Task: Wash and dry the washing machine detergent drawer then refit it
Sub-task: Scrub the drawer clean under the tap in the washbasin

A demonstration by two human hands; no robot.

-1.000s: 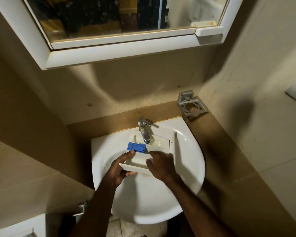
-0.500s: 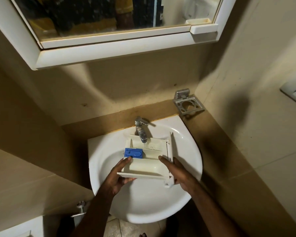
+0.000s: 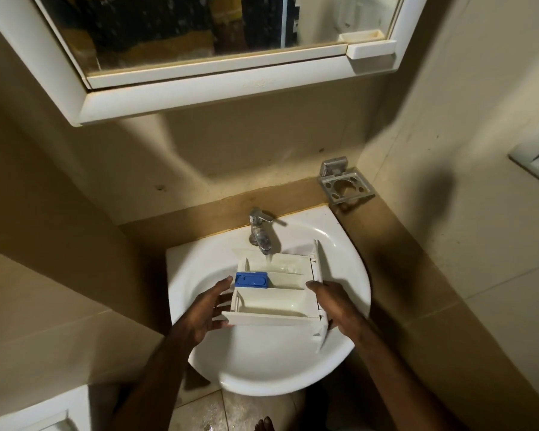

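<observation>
head | white basin point(image 3: 199, 275), beige tiled walls, mirror cabinet point(image 3: 84, 104) | left hand point(image 3: 204, 309), right hand point(image 3: 333, 303) grasping detergent drawer point(image 3: 274, 301)

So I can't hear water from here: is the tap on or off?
On. A thin stream falls from the tap spout into the back compartment of the drawer, where the water looks splashed.

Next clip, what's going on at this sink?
A person holds a white detergent drawer over the sink, under the tap. The left hand grips its left side and the right hand grips its right side. Water runs from the tap into the far compartment. The blue insert sits in the middle compartment. It is the washing stage; drying and refitting are not yet done.
</observation>
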